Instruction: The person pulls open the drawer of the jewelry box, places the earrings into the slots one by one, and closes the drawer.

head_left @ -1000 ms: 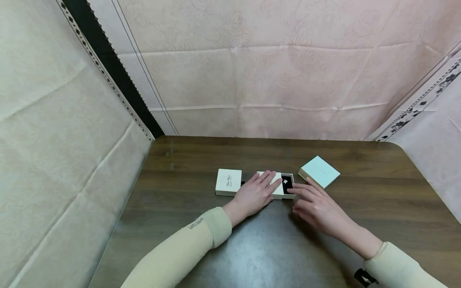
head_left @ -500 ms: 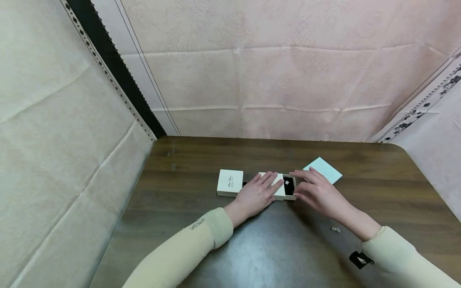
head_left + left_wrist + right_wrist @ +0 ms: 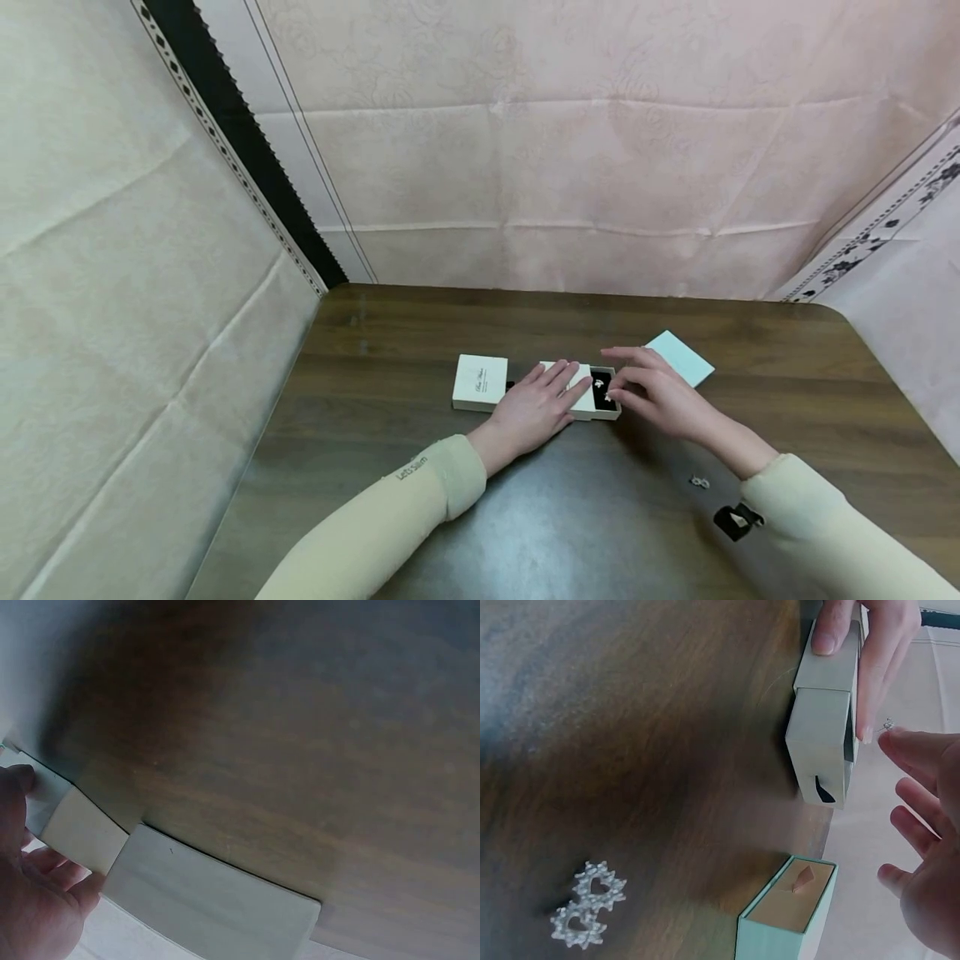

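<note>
One crosswise box [image 3: 584, 401], drawer [image 3: 817, 724] rightward, left hand [image 3: 529, 407] flat atop, trinket [image 3: 888, 724] in right hand [image 3: 660, 398]

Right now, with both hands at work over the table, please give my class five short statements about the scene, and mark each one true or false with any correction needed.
1. The left hand rests on a white box whose drawer is partly out. True.
2. The right hand pinches a small shiny piece. True.
3. The inside of the drawer is bright red. False: it is black.
4. A silver ornament with heart-shaped openings lies on the table, apart from the turquoise box. True.
5. The turquoise box lies nearer the left hand than the right. False: it is nearer the right hand.
</note>
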Tool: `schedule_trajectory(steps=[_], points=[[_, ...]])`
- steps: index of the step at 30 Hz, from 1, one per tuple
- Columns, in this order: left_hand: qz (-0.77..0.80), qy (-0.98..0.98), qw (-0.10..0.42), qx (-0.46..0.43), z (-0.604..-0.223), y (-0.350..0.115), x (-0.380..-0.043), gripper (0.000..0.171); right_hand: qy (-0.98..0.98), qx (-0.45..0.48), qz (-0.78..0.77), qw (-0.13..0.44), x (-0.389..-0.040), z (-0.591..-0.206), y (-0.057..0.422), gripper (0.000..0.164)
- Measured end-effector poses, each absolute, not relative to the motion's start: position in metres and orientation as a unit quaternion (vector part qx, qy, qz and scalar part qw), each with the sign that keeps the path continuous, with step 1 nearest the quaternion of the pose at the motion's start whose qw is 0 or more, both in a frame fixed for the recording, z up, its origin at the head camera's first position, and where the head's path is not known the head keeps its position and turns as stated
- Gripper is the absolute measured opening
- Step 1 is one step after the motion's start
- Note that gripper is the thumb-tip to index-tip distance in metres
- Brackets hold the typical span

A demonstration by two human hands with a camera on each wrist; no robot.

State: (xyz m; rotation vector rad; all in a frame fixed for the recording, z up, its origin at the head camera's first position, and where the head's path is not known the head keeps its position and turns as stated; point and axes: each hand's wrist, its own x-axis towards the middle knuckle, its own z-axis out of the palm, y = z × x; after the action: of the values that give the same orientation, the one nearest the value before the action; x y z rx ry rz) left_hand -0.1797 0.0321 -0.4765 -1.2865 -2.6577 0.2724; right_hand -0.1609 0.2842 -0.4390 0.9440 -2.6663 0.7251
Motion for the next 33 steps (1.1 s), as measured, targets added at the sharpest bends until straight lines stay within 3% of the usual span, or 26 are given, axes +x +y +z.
schedule_trajectory(steps=[12,33], points=[[0.095,-0.892,0.088,-0.433,-0.478,0.031,-0.179,0.061,-0.920,0.300,0.249,0.036,-0.175,-0.443,0.282,0.016],[0.096,-0.891,0.090,-0.434,-0.475,0.030,-0.177,0.061,-0.922,0.308,0.235,0.014,-0.185,-0.449,0.280,0.019]])
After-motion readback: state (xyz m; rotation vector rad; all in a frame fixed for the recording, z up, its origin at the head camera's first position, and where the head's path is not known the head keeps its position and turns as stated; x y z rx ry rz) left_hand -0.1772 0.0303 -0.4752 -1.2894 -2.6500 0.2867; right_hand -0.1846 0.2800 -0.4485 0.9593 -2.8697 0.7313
